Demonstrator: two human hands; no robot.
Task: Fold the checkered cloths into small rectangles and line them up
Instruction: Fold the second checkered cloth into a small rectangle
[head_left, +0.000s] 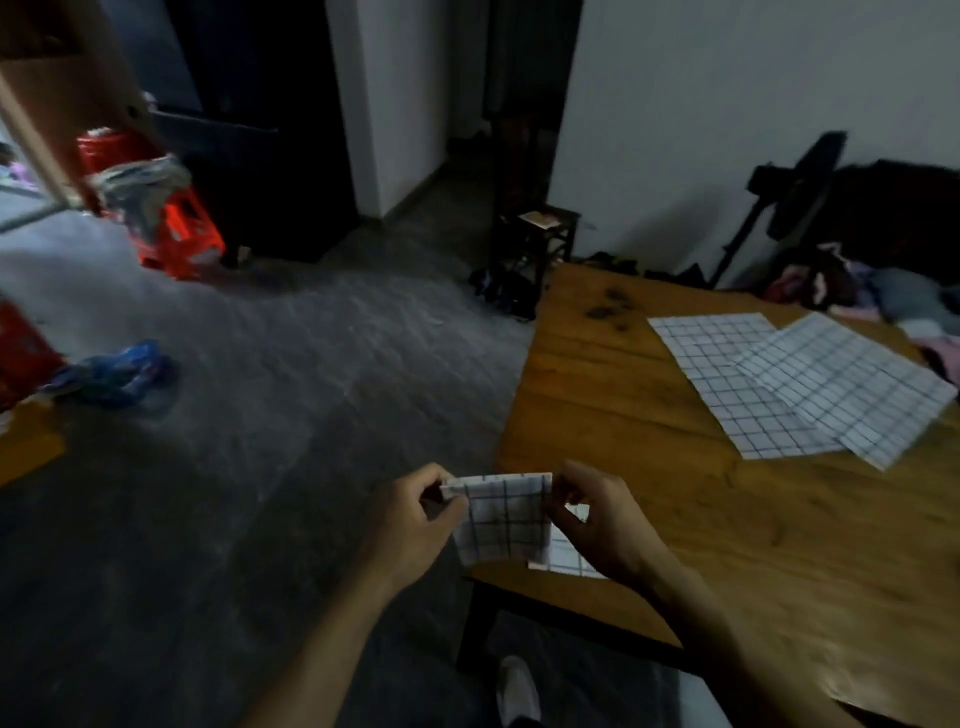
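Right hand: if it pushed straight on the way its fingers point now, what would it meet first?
The right hand points leftward at the folded cloth that it pinches, so it would press into that first. Beyond it sits the left hand, gripping the opposite edge. Depth is unclear.

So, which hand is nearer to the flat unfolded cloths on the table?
Right. The right hand is over the table's near corner, below-left of the unfolded cloths; the left hand is farther left, over the floor.

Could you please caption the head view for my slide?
Both hands pinch a folded checkered cloth beside unfolded cloths.
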